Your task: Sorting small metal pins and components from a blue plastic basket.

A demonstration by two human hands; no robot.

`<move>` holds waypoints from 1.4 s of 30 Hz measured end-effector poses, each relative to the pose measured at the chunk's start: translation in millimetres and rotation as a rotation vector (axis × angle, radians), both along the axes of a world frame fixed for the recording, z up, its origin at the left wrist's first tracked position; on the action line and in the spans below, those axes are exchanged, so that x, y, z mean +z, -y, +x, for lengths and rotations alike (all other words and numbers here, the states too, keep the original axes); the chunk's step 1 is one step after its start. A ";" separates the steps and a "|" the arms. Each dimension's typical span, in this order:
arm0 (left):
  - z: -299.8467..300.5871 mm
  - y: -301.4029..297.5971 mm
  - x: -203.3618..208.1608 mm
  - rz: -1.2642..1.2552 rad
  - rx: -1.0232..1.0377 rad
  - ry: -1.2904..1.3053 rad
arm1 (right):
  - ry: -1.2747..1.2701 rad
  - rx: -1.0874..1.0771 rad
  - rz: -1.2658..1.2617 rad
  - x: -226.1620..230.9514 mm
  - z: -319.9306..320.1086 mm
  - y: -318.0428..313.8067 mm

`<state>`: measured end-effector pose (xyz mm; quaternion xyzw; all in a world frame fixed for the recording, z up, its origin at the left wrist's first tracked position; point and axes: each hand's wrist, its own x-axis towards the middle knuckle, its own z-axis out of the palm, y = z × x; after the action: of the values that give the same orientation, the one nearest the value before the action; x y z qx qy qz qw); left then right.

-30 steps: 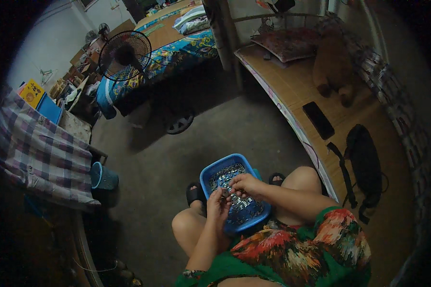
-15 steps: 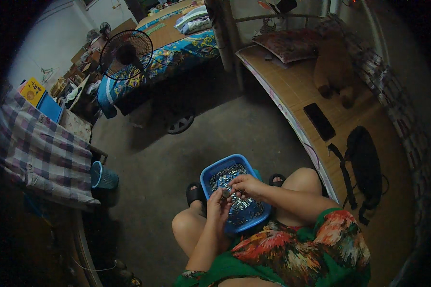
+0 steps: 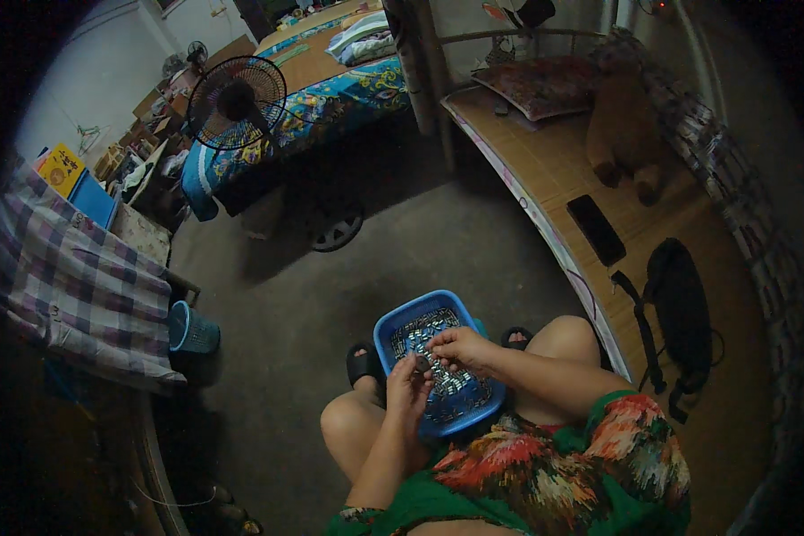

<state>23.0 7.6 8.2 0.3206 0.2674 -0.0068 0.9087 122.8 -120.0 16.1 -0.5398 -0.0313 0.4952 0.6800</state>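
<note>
Between my knees stands a blue plastic basket (image 3: pixel 387 335) holding many small shiny metal pieces (image 3: pixel 456 382). Above its left part, my left hand (image 3: pixel 408 380) is closed, with a small dark roundish piece (image 3: pixel 422 363) at its thumb and fingertips. My right hand (image 3: pixel 460 348) comes in from the right over the basket, its thumb and fingers pinched together close to that piece. Whatever the right fingertips hold is too small to make out. The two hands almost meet at the fingertips.
To my right runs a mat-covered bed (image 3: pixel 545 161) with a phone (image 3: pixel 596 230), a black bag (image 3: pixel 679 295) and a brown plush toy (image 3: pixel 623 125). A standing fan (image 3: pixel 237 103) is ahead, and a small blue bin (image 3: pixel 194 329) stands at the left beside a checked cloth (image 3: pixel 80 286).
The dark piece in my left hand appears slightly turned, and the fingers of both hands have shifted a little. The basket stays where it was.
</note>
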 end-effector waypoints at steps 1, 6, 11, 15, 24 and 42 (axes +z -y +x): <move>0.1 0.2 0.2 0.000 0.000 0.001 | 0.001 0.000 0.000 3.0 -0.3 0.7; 0.5 -1.2 -3.3 0.000 -0.006 -0.029 | 0.036 0.074 -0.028 9.0 0.8 3.8; 0.0 2.1 0.4 -0.040 0.002 0.007 | 0.290 0.094 -0.120 10.2 -4.1 1.7; 0.8 2.3 -1.4 -0.077 -0.014 0.012 | 0.613 0.019 -0.125 -3.8 -9.0 -1.1; 0.3 1.8 -0.4 -0.083 -0.036 0.027 | 0.640 0.035 -0.128 -5.9 -11.5 -3.2; -1.0 -6.3 -8.7 -0.091 -0.004 0.017 | -0.084 0.074 -0.042 15.9 1.7 1.5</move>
<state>22.1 13.9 -0.5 0.2793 0.2586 -0.0181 0.9245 124.5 -121.5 32.0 -0.5310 -0.0126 0.5429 0.6505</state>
